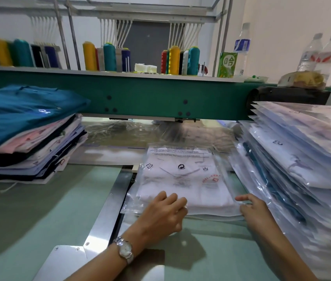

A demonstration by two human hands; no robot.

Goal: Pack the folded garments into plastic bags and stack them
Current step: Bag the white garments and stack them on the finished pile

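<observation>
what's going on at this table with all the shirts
A person is bagging shirts. A clear plastic bag with a folded white garment inside lies flat on the pale green table. The left hand, wearing a wristwatch, rests on its near edge; the right hand holds its near right corner. Unbagged folded garments are piled at left, a tall stack of bagged garments at right.

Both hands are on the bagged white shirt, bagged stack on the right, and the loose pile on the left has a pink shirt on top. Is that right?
No. The head view shows a teal shirt on top of the loose pile; pink lies lower. Left hand and right hand are on the bagged white shirt, bagged stack at right.
</observation>
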